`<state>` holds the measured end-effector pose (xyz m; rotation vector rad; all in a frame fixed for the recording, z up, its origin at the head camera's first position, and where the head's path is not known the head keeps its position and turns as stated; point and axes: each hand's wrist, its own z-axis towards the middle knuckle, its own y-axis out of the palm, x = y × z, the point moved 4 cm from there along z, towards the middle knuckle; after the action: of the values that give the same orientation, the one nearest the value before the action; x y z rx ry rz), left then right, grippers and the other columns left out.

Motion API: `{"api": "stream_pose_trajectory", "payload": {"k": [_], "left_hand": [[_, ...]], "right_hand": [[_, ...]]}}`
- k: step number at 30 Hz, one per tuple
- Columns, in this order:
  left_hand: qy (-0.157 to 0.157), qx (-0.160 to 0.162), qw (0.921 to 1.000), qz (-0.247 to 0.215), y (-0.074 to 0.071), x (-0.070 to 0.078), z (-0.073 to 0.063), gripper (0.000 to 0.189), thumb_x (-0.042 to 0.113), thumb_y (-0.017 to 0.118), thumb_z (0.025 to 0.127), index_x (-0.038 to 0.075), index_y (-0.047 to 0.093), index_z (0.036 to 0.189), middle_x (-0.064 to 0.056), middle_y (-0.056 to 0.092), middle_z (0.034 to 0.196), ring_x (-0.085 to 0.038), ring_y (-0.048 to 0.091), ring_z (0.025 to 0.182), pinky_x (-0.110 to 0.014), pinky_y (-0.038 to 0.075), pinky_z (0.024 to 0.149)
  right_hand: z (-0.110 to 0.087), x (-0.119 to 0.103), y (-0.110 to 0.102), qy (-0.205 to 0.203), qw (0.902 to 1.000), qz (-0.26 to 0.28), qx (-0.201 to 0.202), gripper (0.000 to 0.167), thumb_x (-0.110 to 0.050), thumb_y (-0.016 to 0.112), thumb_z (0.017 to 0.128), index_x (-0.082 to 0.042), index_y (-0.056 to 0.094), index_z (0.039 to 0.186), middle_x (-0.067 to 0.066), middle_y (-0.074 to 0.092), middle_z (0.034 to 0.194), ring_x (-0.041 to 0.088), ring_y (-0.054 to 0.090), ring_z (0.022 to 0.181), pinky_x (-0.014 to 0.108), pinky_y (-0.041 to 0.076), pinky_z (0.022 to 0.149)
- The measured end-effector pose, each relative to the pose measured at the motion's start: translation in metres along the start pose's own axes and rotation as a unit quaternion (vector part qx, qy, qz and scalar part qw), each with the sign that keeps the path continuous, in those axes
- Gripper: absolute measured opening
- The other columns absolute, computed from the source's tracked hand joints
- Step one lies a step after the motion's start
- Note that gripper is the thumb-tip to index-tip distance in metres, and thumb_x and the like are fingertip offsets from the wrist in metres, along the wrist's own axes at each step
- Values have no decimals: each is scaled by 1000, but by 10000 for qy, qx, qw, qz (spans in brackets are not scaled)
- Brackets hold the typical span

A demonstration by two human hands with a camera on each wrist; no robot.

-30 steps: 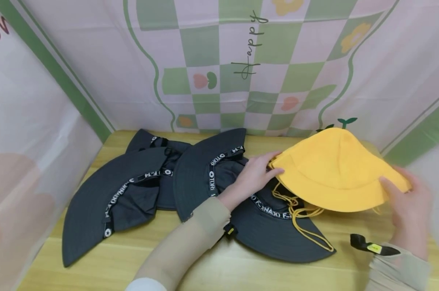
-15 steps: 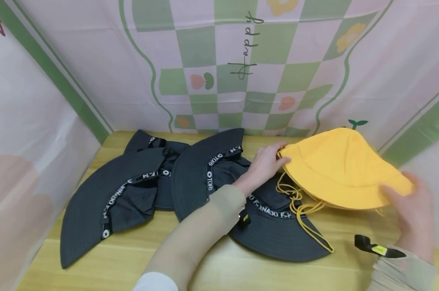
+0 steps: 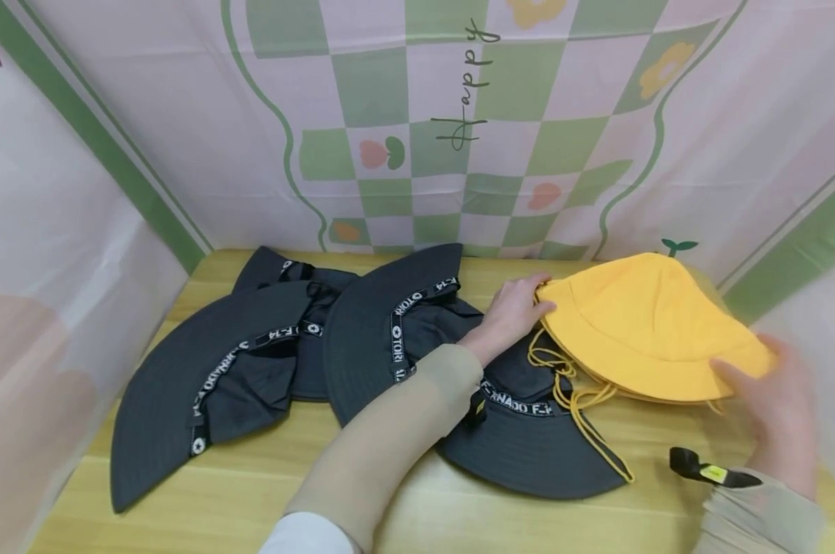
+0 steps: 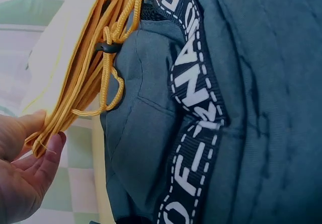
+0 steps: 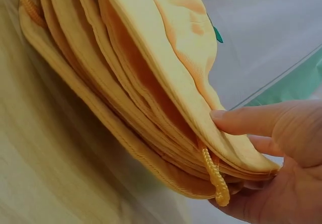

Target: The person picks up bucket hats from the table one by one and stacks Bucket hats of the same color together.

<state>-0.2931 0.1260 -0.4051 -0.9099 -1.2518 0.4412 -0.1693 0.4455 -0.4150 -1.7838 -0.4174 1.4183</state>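
A stack of yellow bucket hats [image 3: 656, 323] is at the right side of the table, several brims layered together as the right wrist view shows. My left hand [image 3: 510, 312] pinches the left end of the brims between thumb and fingers. At the opposite end my right hand [image 3: 770, 392] grips the brims, thumb on top and fingers beneath. Yellow cords [image 3: 569, 392] hang from the stack over a dark bucket hat [image 3: 528, 454], and a small black cord stopper [image 4: 108, 48] shows in the left wrist view. My left forearm partly covers the dark hats.
More dark bucket hats with black-and-white lettered bands, such as the folded hat [image 3: 209, 385] at the left, overlap across the wooden table [image 3: 452, 515]. A printed cloth [image 3: 382, 69] stands behind the table and along its sides.
The yellow hats first shifted right and then came down slightly, both hands keeping hold. My left hand has moved right with their edge. The dark hats lie as before.
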Motion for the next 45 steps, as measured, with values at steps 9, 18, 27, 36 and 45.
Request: {"api": "stream_pose_trajectory", "payload": {"k": [9,18,27,36,45], "left_hand": [[-261,-178,9995,97,6,0,5,48,35,64,99,27,52,145,6,62,139,-11,62,122,-22,52,96],[-112,-545,9977,375,18,5,0,48,38,60,100,25,49,145,4,63,137,-11,64,119,-22,51,94],[137,-900,9928,775,33,15,-5,51,44,58,100,32,46,148,9,61,138,-10,62,120,-22,51,95],[106,-1080,9869,1191,45,18,-10,47,54,59,96,26,51,134,8,67,108,-7,65,86,-21,50,70],[74,-1310,9813,1410,50,16,-12,49,58,55,97,22,53,130,5,66,106,-9,65,90,-23,50,71]], "right_hand": [[-2,-3,-1,155,9970,-664,-373,88,-39,53,99,10,5,155,47,14,152,67,19,135,75,22,108],[-3,5,-5,632,9931,-970,-186,97,-42,57,96,12,0,153,51,-1,150,67,2,140,76,22,107],[-8,-8,-5,-67,9828,-1841,-131,107,-50,60,93,21,2,148,59,2,140,72,2,133,77,5,110],[-6,-57,38,-1827,9609,-1964,-682,88,-42,67,94,5,22,153,54,16,141,69,16,128,80,20,91],[-3,-66,61,-1953,9555,-1914,-1111,105,-38,77,85,10,14,154,53,19,141,70,21,124,77,22,99]]}}
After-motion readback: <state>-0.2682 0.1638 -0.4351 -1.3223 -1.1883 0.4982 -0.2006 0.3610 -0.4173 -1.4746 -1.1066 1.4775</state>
